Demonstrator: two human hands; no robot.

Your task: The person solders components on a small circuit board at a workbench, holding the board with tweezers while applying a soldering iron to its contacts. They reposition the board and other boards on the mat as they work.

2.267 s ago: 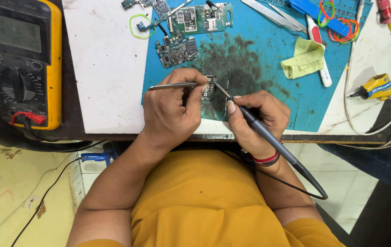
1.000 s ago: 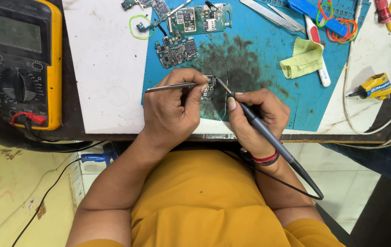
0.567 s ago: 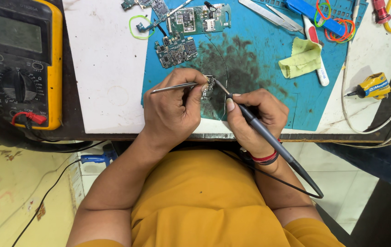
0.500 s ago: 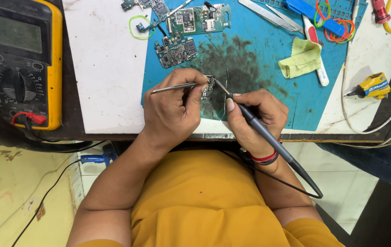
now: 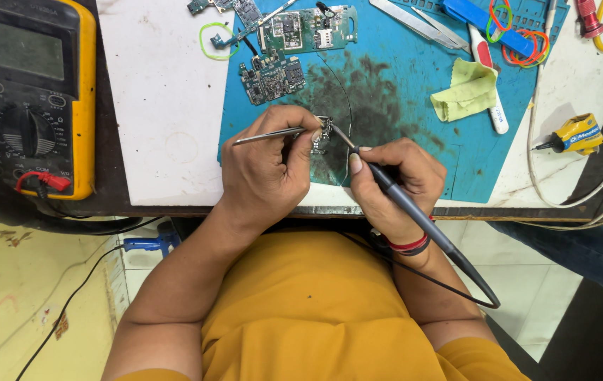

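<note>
Cluttered along its far edge, the white bench [image 5: 167, 113] carries a blue work mat [image 5: 471, 162] stained dark in the middle. Nearest the person, the left hand [image 5: 266, 173] is closed around metal tweezers [image 5: 266, 134], and the right hand [image 5: 393, 180] grips a dark soldering iron [image 5: 414, 212] like a pen. Both tips meet at a small circuit board [image 5: 322, 132] on the mat; whether they touch it is unclear. Beyond lie more boards [image 5: 308, 28], a yellow cloth [image 5: 467, 88] and, far left, a yellow multimeter [image 5: 29, 92].
</note>
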